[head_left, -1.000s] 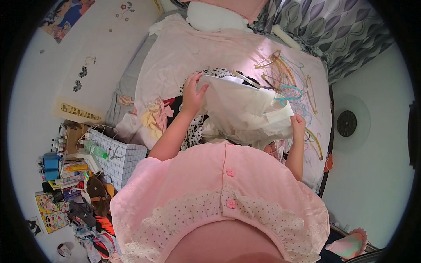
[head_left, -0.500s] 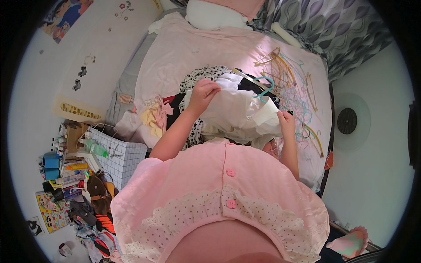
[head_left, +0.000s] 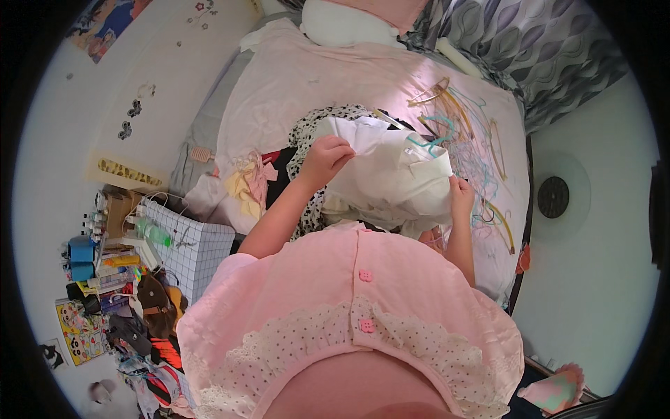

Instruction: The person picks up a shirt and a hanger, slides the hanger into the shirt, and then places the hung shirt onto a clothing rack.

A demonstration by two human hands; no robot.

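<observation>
A cream-white garment [head_left: 391, 178] is held up over the bed, with a teal hanger [head_left: 427, 144] at its collar. My left hand [head_left: 326, 157] grips the garment's left side. My right hand [head_left: 460, 195] grips its right edge, lower down. Under the garment lies a heap of clothes, among them a black-and-white dotted piece [head_left: 314, 129] and pink and yellow pieces [head_left: 250, 178]. My pink buttoned top fills the lower part of the view.
The bed has a pale pink sheet [head_left: 335, 77] with a white pillow [head_left: 345, 28] at its head. Several loose hangers [head_left: 474, 133] lie to the right. A white grid-patterned box [head_left: 192, 248] and cluttered items stand on the floor at left.
The garment has been drawn together and lifted nearer to me. My left hand moved right and down along it, and my right hand rose along its right edge.
</observation>
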